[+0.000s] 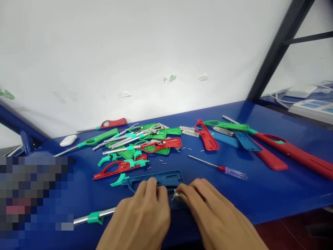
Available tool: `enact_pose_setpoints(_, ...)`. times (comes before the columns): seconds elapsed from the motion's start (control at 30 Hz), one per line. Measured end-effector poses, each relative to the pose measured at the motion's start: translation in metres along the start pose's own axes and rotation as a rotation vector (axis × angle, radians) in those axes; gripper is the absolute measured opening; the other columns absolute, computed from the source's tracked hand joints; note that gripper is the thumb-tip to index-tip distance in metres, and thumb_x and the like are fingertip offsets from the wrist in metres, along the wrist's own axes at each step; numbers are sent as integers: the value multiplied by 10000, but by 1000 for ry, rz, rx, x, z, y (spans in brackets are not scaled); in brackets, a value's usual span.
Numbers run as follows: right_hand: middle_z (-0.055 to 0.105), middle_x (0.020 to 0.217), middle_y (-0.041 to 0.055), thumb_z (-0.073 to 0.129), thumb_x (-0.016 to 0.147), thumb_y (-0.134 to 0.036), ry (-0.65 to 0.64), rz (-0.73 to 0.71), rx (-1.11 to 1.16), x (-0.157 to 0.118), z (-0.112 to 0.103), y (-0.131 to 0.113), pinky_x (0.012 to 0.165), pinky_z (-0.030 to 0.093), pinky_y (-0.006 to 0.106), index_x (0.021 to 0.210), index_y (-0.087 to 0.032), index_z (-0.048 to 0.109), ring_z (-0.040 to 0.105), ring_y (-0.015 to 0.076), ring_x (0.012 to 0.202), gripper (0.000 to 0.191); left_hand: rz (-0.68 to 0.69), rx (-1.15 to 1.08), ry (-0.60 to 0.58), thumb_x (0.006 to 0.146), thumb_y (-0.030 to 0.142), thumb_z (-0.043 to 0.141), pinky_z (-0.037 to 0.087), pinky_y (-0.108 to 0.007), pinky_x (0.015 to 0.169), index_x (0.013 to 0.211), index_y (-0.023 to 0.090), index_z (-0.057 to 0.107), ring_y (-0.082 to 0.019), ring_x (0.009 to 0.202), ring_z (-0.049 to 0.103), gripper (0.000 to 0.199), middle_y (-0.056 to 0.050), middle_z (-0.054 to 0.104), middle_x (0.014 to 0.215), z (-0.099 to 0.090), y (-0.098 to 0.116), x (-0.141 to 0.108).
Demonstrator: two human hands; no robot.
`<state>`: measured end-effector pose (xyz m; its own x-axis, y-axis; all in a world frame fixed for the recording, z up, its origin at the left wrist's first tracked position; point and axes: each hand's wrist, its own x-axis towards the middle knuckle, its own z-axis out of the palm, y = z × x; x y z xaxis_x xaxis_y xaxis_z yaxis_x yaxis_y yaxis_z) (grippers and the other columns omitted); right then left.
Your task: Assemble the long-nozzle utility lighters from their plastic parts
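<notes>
My left hand (142,215) has its fingers curled down by a blue lighter casing half (170,177), which lies with its hollow side up and a teal trigger piece (120,180) at its left end. A metal lighter tube (107,212) with a teal collar (95,217) runs in under this hand; the palm hides where it is gripped. Close by on the right, my right hand (210,210) pinches a small pale part (178,195), mostly covered by the fingers. Just beyond lies a red lighter casing half (121,167) with teal pieces on it.
Several opened green and red lighters (153,139) are heaped at the back. A screwdriver (221,168) with a clear purple handle lies right of centre, near loose screws (162,162). Red, green and blue casings (249,140) lie at right. A white case (68,140) sits back left.
</notes>
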<state>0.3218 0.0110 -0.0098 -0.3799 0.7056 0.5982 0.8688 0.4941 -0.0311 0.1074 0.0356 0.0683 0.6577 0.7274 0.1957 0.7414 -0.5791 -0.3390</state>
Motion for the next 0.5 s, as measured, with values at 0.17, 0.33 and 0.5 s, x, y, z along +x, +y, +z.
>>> enact_pose_setpoints(0.17, 778, 1014, 73, 288, 1092, -185, -46, 49, 131, 17, -11, 0, 663, 656, 254, 1226, -239, 679, 790, 188, 836, 416, -20, -141, 253, 952, 66, 389, 568, -322, 572, 990, 229, 597, -235, 788, 725, 267, -46, 744, 916, 11, -16, -2)
enact_pose_setpoints(0.33, 758, 852, 29, 220, 1115, -192, -40, 46, 294, 37, -23, 0, 565, 621, 212, 1110, -242, 717, 739, 148, 650, 499, -74, -427, 354, 1084, 179, 423, 561, -278, 736, 1134, 259, 569, -151, 823, 697, 174, 43, 736, 943, 24, -20, -9)
enact_pose_setpoints(0.5, 732, 942, 14, 338, 1142, -299, -76, 106, 413, 45, -25, -5, 782, 651, 203, 1202, -280, 719, 750, 119, 802, 386, -85, -533, 419, 1055, 124, 466, 533, -270, 859, 1117, 251, 612, -122, 843, 659, 202, 52, 719, 955, 32, -18, -16)
